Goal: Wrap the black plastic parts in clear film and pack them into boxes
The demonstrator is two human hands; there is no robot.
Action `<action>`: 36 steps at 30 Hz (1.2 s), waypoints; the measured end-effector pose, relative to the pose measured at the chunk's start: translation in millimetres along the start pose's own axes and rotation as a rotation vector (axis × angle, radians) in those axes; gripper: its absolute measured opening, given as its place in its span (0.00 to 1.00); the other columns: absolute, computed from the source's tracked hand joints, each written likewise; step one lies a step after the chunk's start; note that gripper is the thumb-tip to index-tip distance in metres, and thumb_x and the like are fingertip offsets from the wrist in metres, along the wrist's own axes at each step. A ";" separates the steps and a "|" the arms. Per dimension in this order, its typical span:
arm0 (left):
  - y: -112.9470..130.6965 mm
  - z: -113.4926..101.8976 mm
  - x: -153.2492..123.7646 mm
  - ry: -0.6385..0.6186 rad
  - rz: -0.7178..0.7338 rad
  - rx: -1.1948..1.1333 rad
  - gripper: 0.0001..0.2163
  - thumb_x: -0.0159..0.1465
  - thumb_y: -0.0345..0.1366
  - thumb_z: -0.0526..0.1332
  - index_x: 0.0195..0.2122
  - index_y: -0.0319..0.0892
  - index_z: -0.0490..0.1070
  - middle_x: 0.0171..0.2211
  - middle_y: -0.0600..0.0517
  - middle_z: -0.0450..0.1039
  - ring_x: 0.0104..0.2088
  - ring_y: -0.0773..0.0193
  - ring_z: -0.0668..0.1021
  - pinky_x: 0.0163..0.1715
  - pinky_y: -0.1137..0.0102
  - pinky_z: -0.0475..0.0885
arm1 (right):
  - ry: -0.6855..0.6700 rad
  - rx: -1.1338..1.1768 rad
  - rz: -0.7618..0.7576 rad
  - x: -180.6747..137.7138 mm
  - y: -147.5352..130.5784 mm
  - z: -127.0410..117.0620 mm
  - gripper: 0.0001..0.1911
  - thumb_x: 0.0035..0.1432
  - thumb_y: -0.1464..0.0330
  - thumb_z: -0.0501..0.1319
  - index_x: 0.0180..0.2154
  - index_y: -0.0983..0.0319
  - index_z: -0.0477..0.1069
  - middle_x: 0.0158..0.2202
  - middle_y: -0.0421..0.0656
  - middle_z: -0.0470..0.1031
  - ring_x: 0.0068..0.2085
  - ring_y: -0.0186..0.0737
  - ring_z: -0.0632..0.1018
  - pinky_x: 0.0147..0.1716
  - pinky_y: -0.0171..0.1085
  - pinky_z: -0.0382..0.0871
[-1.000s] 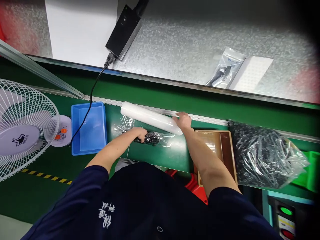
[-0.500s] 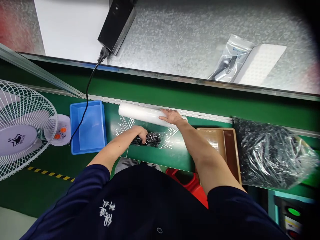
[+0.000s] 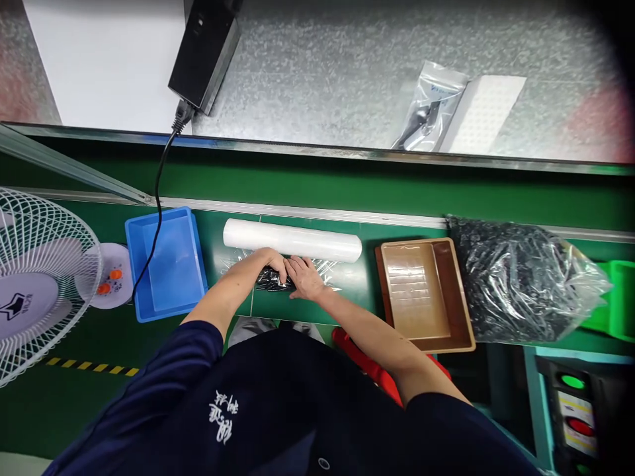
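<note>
Both hands down on a small bundle of black parts [image 3: 270, 281] wrapped in clear film [image 3: 325, 270], mid-bench on the green work surface [image 3: 307, 307]. Left hand [image 3: 270, 263] curled over the bundle's left end, fingers bent, clamping it through the film; looks like a hold-down grip so the pile can't spread. Right hand [image 3: 303, 277] laid flat and fairly wide over the right end, fingers toward the left hand, pressing film onto the parts rather than closing round anything (palm side hidden, so can't tell if film is pinched under it). Hands touching or nearly so.

Film roll [image 3: 292, 240] lying just beyond the hands, parallel to the bench rail, w/ the loose sheet running from it to the bundle; prob. parked there so the film stays fed w/o getting in the way.

Blue bin [image 3: 191, 264] just left of the bundle, brown tray [image 3: 454, 291] just right, both within arm's reach. Big clear bag of black parts [image 3: 520, 284] further right, touching the tray's far side. White fan [image 3: 40, 284] at far left. Black power adapter [image 3: 203, 49] on the upper shelf, its cable dropping across the blue bin. Small sealed pouch [image 3: 426, 116] and white pad [image 3: 483, 109] also on the shelf, well apart from the hands.
</note>
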State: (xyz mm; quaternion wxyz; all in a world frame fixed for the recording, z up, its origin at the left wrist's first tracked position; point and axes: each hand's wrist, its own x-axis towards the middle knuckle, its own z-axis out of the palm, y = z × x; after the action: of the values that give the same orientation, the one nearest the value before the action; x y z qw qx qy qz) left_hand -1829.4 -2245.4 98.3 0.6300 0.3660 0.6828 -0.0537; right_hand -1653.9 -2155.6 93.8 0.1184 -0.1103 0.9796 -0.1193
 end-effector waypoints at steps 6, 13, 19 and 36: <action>-16.5 6.9 -12.4 0.128 0.122 -0.024 0.31 0.45 0.54 0.72 0.50 0.48 0.78 0.50 0.51 0.81 0.49 0.54 0.80 0.51 0.66 0.74 | -0.149 -0.065 0.000 16.4 0.7 -19.9 0.49 0.50 0.60 0.73 0.67 0.67 0.58 0.62 0.58 0.67 0.60 0.61 0.66 0.56 0.52 0.65; -19.2 45.1 -62.2 0.618 0.083 0.183 0.31 0.58 0.54 0.65 0.57 0.38 0.71 0.58 0.38 0.71 0.57 0.47 0.74 0.55 0.61 0.71 | -0.320 -0.056 0.011 36.1 2.2 -29.3 0.31 0.53 0.60 0.70 0.55 0.68 0.70 0.54 0.56 0.74 0.54 0.59 0.72 0.53 0.51 0.69; 5.4 111.5 -43.2 0.808 0.027 0.404 0.54 0.49 0.44 0.75 0.71 0.29 0.48 0.71 0.27 0.50 0.71 0.35 0.54 0.70 0.44 0.49 | -0.535 0.084 0.012 79.9 21.3 -42.4 0.20 0.45 0.63 0.72 0.40 0.66 0.77 0.39 0.49 0.81 0.39 0.50 0.80 0.34 0.39 0.71; -2.5 61.0 -14.2 0.816 0.023 0.406 0.34 0.53 0.38 0.72 0.58 0.35 0.63 0.55 0.37 0.68 0.55 0.46 0.71 0.55 0.54 0.65 | 0.137 -0.095 0.435 27.3 104.1 -54.3 0.41 0.66 0.48 0.50 0.71 0.64 0.50 0.72 0.58 0.52 0.70 0.68 0.53 0.64 0.70 0.48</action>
State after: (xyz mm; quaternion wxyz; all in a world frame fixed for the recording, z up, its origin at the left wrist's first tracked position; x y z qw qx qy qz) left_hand -1781.6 -2285.9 97.8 0.2252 0.4808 0.8468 -0.0310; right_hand -1713.3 -2052.4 112.4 0.0690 0.1062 0.9906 -0.0518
